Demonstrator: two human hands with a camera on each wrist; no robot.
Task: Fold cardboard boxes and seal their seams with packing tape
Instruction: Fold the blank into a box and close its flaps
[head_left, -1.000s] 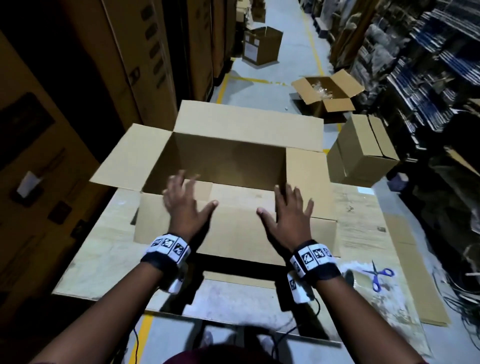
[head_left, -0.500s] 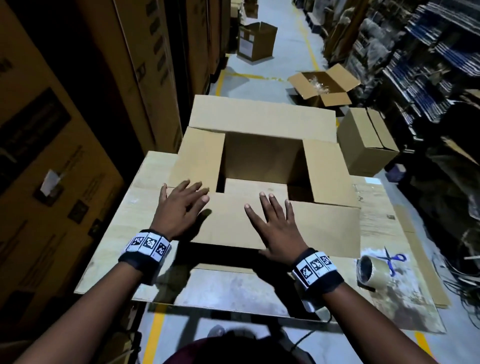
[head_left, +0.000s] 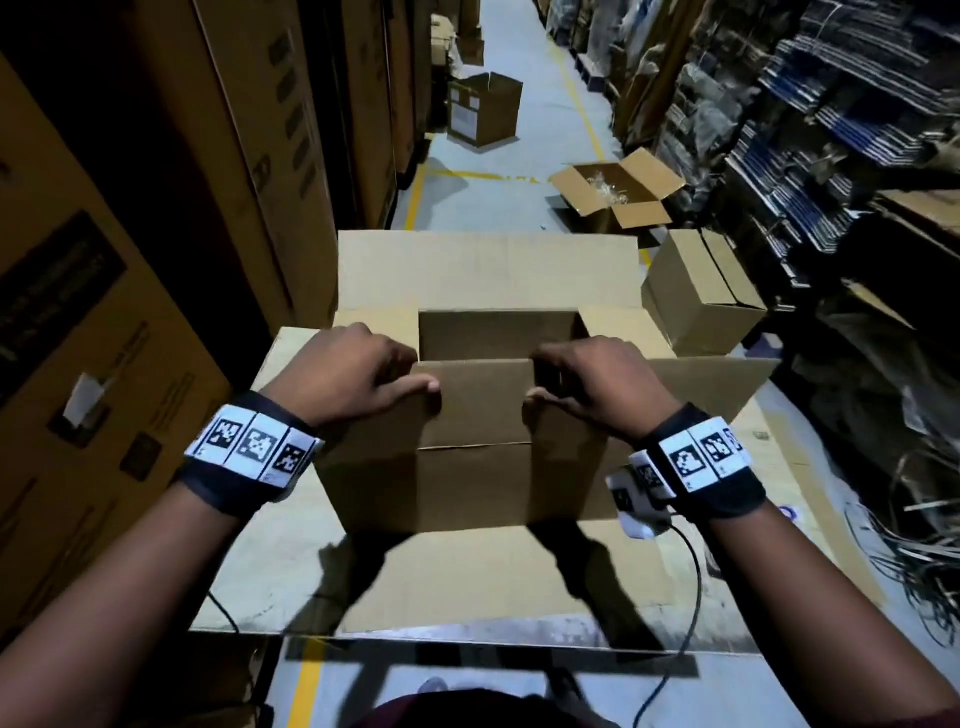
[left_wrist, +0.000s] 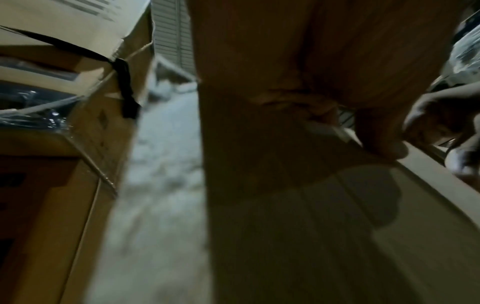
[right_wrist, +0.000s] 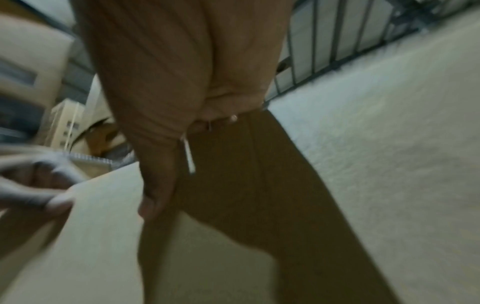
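An open brown cardboard box (head_left: 467, 488) stands on the table (head_left: 467, 582). Its two side flaps are folded inward and its far flap (head_left: 483, 270) leans back. The near flap (head_left: 480, 405) is raised. My left hand (head_left: 363, 374) grips the near flap's top edge on the left, fingers curled over it, thumb on the near face. My right hand (head_left: 592, 379) grips the same edge on the right. The left wrist view shows my left thumb (left_wrist: 381, 144) on the cardboard (left_wrist: 337, 226). The blurred right wrist view shows my right hand (right_wrist: 161, 144) on the flap (right_wrist: 103, 226).
A closed box (head_left: 701, 296) sits on the floor to the right, with an open box (head_left: 618, 192) behind it and another box (head_left: 483, 109) down the aisle. Tall stacked cartons (head_left: 156, 208) line the left. Loaded shelves (head_left: 831, 156) line the right. A blue scissors handle (head_left: 789, 513) shows by my right wrist.
The side flaps were folded inward. My hands went from lying flat on the near flap to gripping its edge, and the flap has come up from the table.
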